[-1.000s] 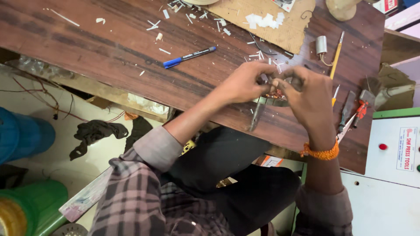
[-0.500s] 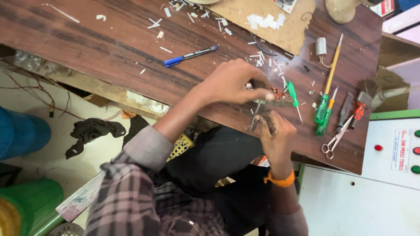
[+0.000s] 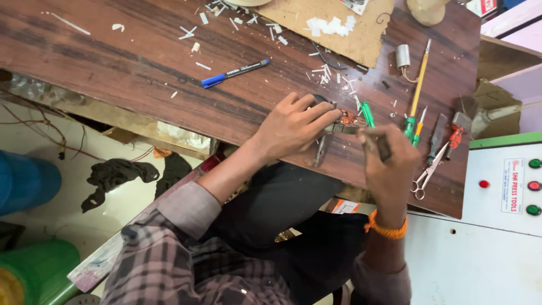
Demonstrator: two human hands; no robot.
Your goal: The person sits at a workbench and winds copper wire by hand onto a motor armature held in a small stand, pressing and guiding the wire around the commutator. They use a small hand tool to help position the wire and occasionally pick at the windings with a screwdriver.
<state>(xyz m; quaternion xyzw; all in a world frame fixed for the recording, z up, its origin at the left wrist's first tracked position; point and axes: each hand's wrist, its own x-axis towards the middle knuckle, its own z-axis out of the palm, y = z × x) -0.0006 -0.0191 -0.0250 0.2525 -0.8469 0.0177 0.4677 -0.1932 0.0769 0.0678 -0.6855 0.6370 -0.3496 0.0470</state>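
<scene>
- Far left, on the floor: blue drum point(image 3: 25, 181) and green bin point(image 3: 39, 274), contents out of sight.
- On the dark wooden worktop point(image 3: 113, 62): blue marker point(image 3: 234, 73) amid white scraps, well apart from the hands.
- Left hand point(image 3: 293, 127), grip curled narrow, pinning a small copper-wound part point(image 3: 347, 118) near the worktop's front edge.
- Right hand point(image 3: 389, 164), grip closed around a dark tool point(image 3: 383, 146), blurred, just beside the part.
- Further right: green screwdrivers point(image 3: 409, 127), scissors point(image 3: 429, 172), white control box point(image 3: 508, 181).
</scene>
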